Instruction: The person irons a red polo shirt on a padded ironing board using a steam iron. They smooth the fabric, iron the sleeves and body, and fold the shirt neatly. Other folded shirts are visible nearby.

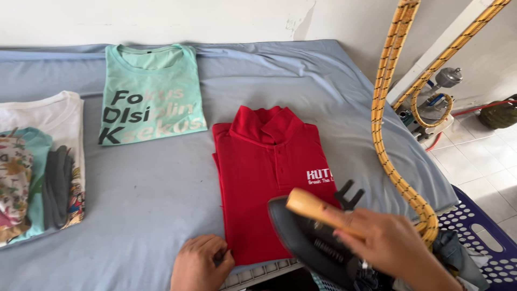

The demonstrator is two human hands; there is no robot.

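Note:
A folded red polo shirt (258, 178) lies on the grey-blue padded ironing table (151, 199), collar away from me. My right hand (388, 245) grips the wooden handle of a dark steam iron (309, 237), which is tilted over the shirt's lower right corner. My left hand (202, 264) rests at the table's near edge, fingers curled on the shirt's lower left hem.
A folded mint-green printed t-shirt (151, 94) lies at the back left. A stack of folded clothes (37, 167) sits at the far left. A yellow braided hose (390, 118) hangs on the right. A blue laundry basket (479, 237) stands on the tiled floor, lower right.

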